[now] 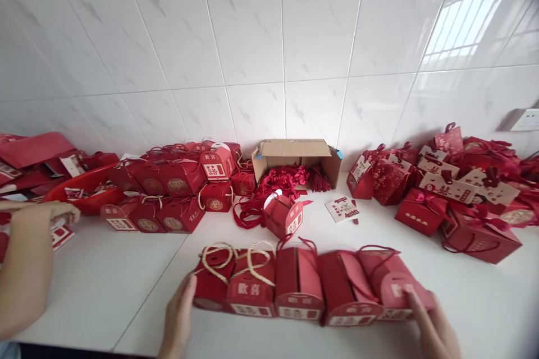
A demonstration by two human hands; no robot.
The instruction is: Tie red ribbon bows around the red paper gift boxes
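Observation:
Several red gift boxes stand side by side in a row at the front of the white table, between my two hands. Cream rope handles top the two at the left; thin dark red cords top the others. My left hand presses against the left end of the row, thumb up at the box's edge. At the other end, my right hand grips the rightmost box, thumb on its front flap. Just behind the row sits a single small red box with a white label.
An open cardboard carton holds dark red ribbons. Stacked red boxes stand left, bow-topped boxes right. A paper card lies between. Another person's arm reaches in at left near a red basin.

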